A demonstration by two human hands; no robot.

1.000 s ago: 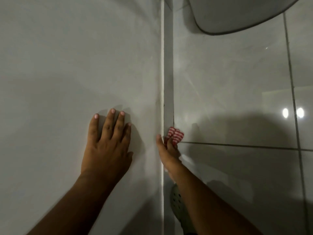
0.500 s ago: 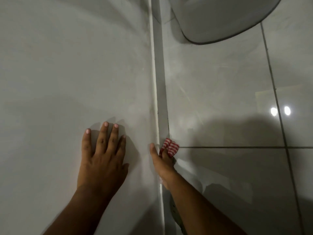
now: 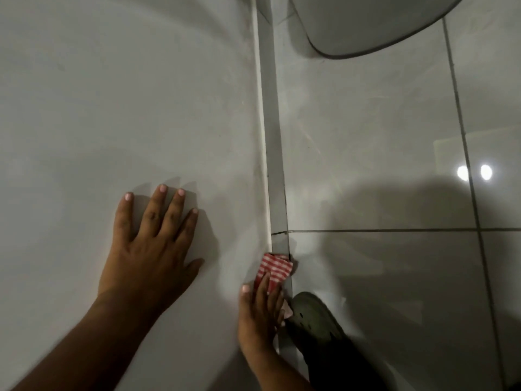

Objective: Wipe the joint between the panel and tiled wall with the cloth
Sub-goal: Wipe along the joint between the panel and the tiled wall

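A plain grey-white panel (image 3: 127,94) fills the left half of the view. It meets the glossy grey tiled wall (image 3: 366,142) along a narrow vertical joint (image 3: 272,153) edged by a white sealant line. My right hand (image 3: 260,314) presses a folded red-and-white striped cloth (image 3: 275,268) into the joint, low in the frame, just below a horizontal grout line. My left hand (image 3: 152,246) lies flat on the panel with fingers spread, holding nothing.
A white rounded fixture (image 3: 366,21) juts in at the top right. A dark perforated clog (image 3: 315,320) shows beside my right wrist. Grout lines cross the tiles, and two light reflections (image 3: 475,173) glare at the right.
My right hand has slid the cloth down the joint, from at the horizontal grout line to below it. My left hand stays flat on the panel.
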